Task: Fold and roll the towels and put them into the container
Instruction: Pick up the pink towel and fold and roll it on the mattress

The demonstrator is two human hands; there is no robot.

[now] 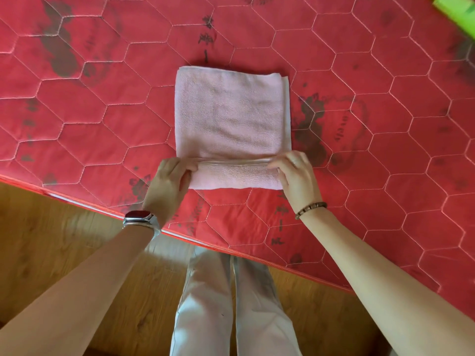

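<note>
From up here I see the pink towel (228, 111) lying folded into a tall rectangle on the red quilted mattress (102, 98), near its front edge, with layered edges showing along the towel's right side. The end nearest me is turned over onto itself in a low, flat roll that runs across the towel's whole width. My left grip (167, 181) sits at the left end of that roll, fingers curled in around the cloth and thumb tucked against it. My right grip (295, 173) is at the right end, fingertips pinching the turned-over edge, with the palm lying over the corner. Both hold the towel down against the mattress. A watch (140, 218) is on the left wrist and a beaded bracelet (311, 208) on the right. Below the mattress edge I can see the wooden floor (64, 240) and pale trousers (205, 291). A blurred bright green thing (457, 14) cuts into the top right corner, well apart from the towel; I cannot tell what it is.
</note>
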